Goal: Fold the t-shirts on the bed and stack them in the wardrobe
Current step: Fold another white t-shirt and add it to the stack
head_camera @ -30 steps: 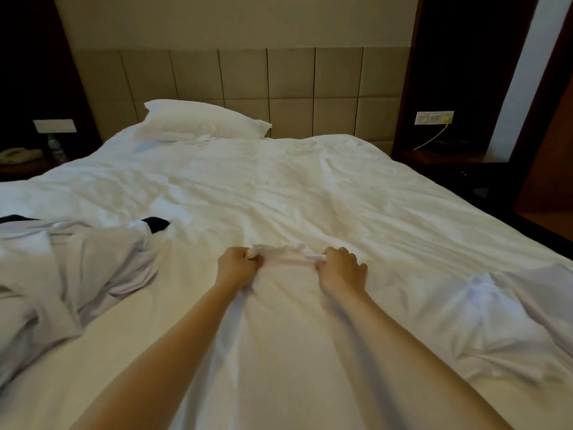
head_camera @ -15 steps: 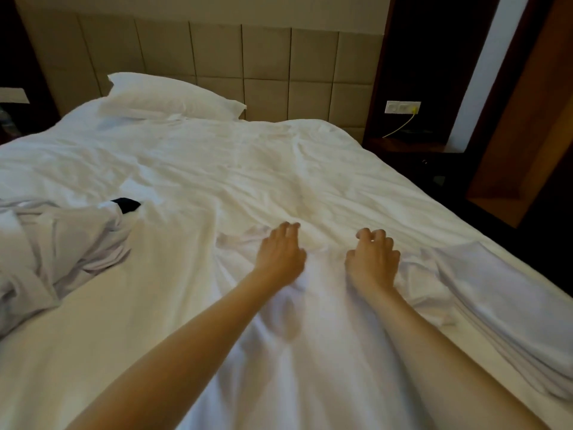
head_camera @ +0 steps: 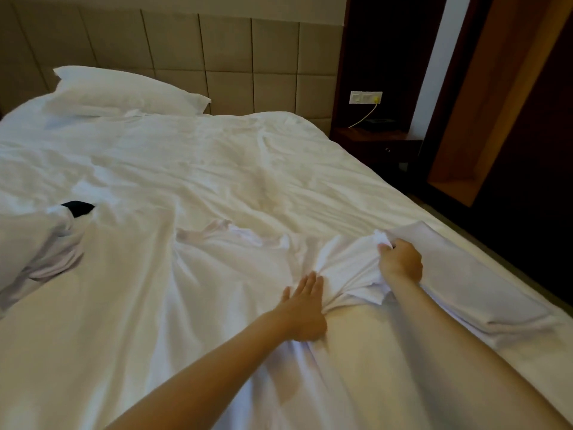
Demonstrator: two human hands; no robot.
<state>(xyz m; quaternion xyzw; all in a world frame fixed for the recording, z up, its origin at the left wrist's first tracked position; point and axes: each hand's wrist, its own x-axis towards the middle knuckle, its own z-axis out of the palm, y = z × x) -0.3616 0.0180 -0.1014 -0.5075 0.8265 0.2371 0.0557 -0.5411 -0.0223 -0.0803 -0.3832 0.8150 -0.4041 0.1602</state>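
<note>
A white t-shirt lies spread on the white bed in front of me, collar toward the headboard. My left hand lies flat with straight fingers on the shirt near its right side, pressing the cloth. My right hand grips the shirt's bunched right sleeve, lifted a little off the bed. A folded white garment lies flat by the bed's right edge, beside my right hand. A crumpled pile of white clothes with a black piece sits at the left.
A white pillow rests against the padded headboard. A dark nightstand with a wall socket and cable stands to the right of the bed. A wooden wardrobe frame rises at the far right.
Both hands let go of the collar and moved right. My right hand has taken hold of the right sleeve, and my left hand has flattened on the shirt. The view turned right.
</note>
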